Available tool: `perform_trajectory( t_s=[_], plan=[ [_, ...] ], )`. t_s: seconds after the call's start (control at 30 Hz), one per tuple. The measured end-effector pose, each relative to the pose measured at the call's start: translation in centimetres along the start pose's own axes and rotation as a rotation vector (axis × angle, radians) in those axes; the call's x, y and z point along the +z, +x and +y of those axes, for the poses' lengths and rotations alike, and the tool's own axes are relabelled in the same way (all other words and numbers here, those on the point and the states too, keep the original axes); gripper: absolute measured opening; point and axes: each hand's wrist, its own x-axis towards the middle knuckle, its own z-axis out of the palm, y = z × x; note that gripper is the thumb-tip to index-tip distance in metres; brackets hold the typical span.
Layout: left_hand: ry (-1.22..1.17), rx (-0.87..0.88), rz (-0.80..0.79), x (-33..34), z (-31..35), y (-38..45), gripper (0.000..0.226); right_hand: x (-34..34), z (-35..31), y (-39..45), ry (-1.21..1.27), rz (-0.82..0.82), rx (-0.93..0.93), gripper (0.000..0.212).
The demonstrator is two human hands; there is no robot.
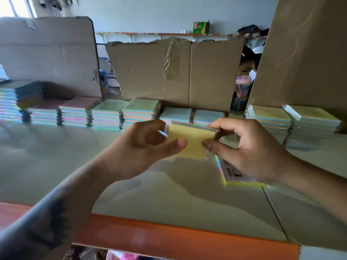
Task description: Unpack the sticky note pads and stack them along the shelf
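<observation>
1. Sticky note pad (189, 141), yellow face up, being held just above the shelf (169, 199) around its middle, between both hands, far edge tipped up toward the rear.
2. Lying squarely between the hands; long axis running roughly left to right, parallel to the row at the back edge; neither hand nearer than the other.
3. Left hand (148, 145) gripping the pad's left side, thumb pressing on top, fingers curled behind.
4. Right hand (249, 147) pinching the right side, thumb on the near face, index hooked over the far edge.
5. Both forearms reaching in from the near orange edge, wrists angled inward.
6. Second pad (242, 180) resting flat on the shelf beneath the right palm, partly hidden.
7. Stacks of pads (109, 115) lining the back edge, lowest directly behind the held pad; probably calling for a short forward carry there.
8. Torn cardboard box (176, 72) standing behind the row.
</observation>
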Motion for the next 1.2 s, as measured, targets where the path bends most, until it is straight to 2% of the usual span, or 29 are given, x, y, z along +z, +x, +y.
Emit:
perform_trajectory(
  t_s=[0.07, 0.1, 0.2, 0.33, 0.4, 0.53, 0.67, 0.77, 0.9, 0.97, 1.07, 1.2],
  plan=[
    [0.043, 0.044, 0.061, 0.0, -0.4, 0.2, 0.023, -0.2, -0.3, 0.1, 0.033, -0.012, 0.028, 0.021],
    [0.034, 0.043, 0.097, 0.0, -0.6, 0.5, 0.015, -0.3, -0.2, 0.3, 0.032, -0.026, 0.038, 0.021],
    [-0.081, 0.017, 0.154, 0.3, -0.7, 0.8, 0.027, -0.5, 0.0, 0.2, -0.017, -0.006, 0.032, 0.029],
    [-0.135, -0.036, 0.151, 1.0, 0.5, 1.1, 0.033, -1.0, -1.1, -0.4, -0.282, 0.010, -0.079, 0.081],
    [-0.206, -0.079, 0.116, 1.6, 1.1, 1.5, 0.026, -1.5, -1.8, -1.1, -0.421, 0.011, -0.136, 0.094],
    [-0.209, -0.088, 0.034, 3.0, 2.2, 2.3, 0.019, -2.6, -2.4, -3.3, -0.562, 0.052, -0.124, 0.083],
    [-0.220, -0.109, -0.032, 4.9, 3.5, 3.2, 0.038, -4.3, -1.6, -5.3, -0.542, 0.065, -0.033, 0.073],
    [-0.167, -0.087, -0.071, 6.6, 3.8, 3.9, 0.045, -5.8, -1.2, -6.7, -0.521, 0.025, 0.018, 0.070],
    [0.196, 0.095, -0.098, 7.8, 3.4, 4.4, 0.064, -8.1, -0.2, -6.6, -0.450, -0.020, 0.044, 0.064],
    [0.361, 0.103, -0.111, 8.0, 3.0, 4.1, 0.074, -9.7, 0.7, -5.7, -0.448, -0.032, 0.068, 0.062],
    [0.565, 0.103, -0.217, 8.1, 2.2, 3.7, 0.094, -12.1, 2.9, -3.1, -0.424, -0.056, 0.180, 0.062],
    [0.663, 0.122, -0.265, 8.4, 1.8, 3.7, 0.105, -14.4, 6.2, 0.6, -0.322, -0.077, 0.272, 0.060]
  ],
)
